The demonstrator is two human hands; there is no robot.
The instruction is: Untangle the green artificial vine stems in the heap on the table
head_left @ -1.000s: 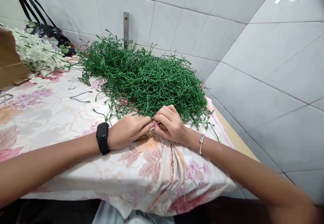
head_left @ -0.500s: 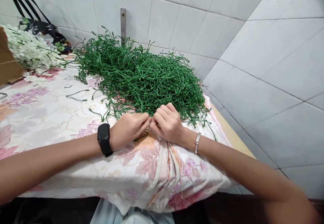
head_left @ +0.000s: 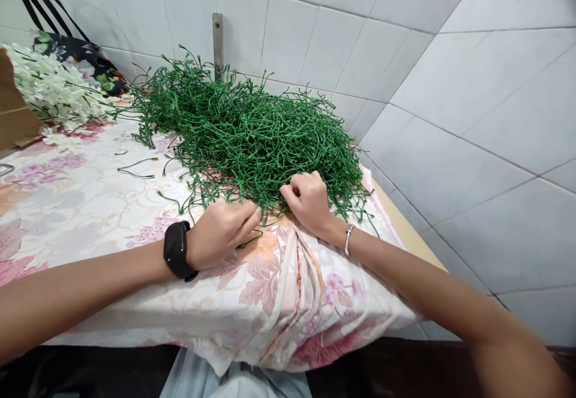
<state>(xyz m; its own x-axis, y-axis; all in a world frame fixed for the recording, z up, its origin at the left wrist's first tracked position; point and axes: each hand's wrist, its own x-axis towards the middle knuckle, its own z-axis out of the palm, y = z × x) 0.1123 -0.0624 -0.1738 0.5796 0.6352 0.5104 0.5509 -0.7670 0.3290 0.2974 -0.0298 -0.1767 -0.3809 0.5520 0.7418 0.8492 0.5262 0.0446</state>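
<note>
A large tangled heap of thin green plastic flower stems lies on the table in front of my hands. My left hand is closed in a pinch at the heap's front edge, and a green stem curves out below its fingers. The black smart band is on that wrist. Just to the right, my right hand has its fingers curled against the front of the heap. Whatever lies within those fingers is hidden. A silver bangle circles the right wrist.
A floral tablecloth covers the table, bunched into folds at the front. White artificial flowers, brown cardboard and a black floral bag stand at the left. Tiled walls bound the back and right.
My hands have come apart from touching each other. The right hand has moved up and to the right against the heap; the left has shifted slightly left.
</note>
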